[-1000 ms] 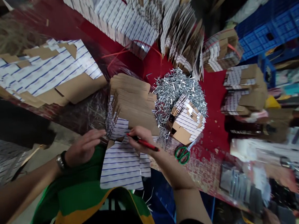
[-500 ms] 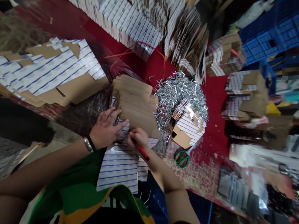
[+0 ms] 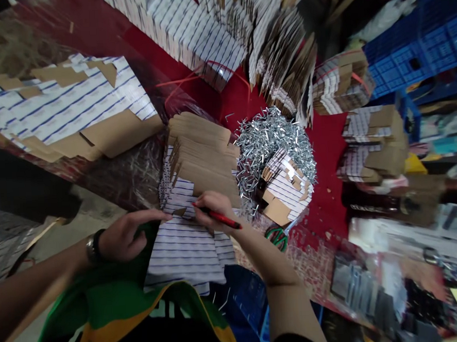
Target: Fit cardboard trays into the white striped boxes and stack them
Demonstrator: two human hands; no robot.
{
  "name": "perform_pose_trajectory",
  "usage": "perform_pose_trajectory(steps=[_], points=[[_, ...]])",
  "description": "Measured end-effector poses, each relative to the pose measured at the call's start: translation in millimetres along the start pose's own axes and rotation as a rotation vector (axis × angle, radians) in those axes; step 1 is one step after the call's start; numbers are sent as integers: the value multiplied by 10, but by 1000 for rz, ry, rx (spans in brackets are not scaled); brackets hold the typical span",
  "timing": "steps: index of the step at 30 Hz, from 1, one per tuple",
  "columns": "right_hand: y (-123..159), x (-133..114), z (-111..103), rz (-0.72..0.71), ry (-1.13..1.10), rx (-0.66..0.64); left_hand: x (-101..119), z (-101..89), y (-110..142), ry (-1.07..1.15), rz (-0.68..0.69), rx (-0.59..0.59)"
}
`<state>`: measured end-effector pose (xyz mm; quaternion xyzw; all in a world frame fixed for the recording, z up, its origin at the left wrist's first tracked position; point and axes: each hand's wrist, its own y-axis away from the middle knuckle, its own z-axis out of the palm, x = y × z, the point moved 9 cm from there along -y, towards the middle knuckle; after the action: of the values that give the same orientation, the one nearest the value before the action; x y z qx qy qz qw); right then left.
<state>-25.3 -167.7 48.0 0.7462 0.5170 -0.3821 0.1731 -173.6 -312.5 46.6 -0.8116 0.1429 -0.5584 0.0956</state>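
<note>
My right hand (image 3: 214,209) is closed around a slim red pen (image 3: 226,220) with dark parts, its tip over the striped face of a flat carton. Beneath it lies a fanned stack of flat cardboard cartons (image 3: 207,172), brown on one part and white with blue stripes on another. My left hand (image 3: 126,236) is to the left, index finger stretched to the edge of the striped cartons (image 3: 182,248) nearest me. Its thumb stands apart, and nothing shows in its grasp. Whether the fingertip presses on the card I cannot tell.
Right of the stack lies a heap of shiny metal pieces (image 3: 275,137), with a striped carton piece (image 3: 287,188) on it. Green-handled scissors (image 3: 276,237) lie nearby. More flat cartons (image 3: 73,108) are at left, tall carton stacks (image 3: 197,33) behind. Blue crates (image 3: 418,46) stand at right.
My left hand has drawn back to the left from the carton stack, its fingers no longer spread on it. My right hand has shifted slightly, and the pen lies more level.
</note>
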Motion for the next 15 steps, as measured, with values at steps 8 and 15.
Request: perform_pose_trajectory(steps=[8,15], points=[[84,185,561,-99,429,43,-309,36,-668,-622,-68,39],[56,32,231,-17,202,343,-451,136,-743,-647,-191,71]])
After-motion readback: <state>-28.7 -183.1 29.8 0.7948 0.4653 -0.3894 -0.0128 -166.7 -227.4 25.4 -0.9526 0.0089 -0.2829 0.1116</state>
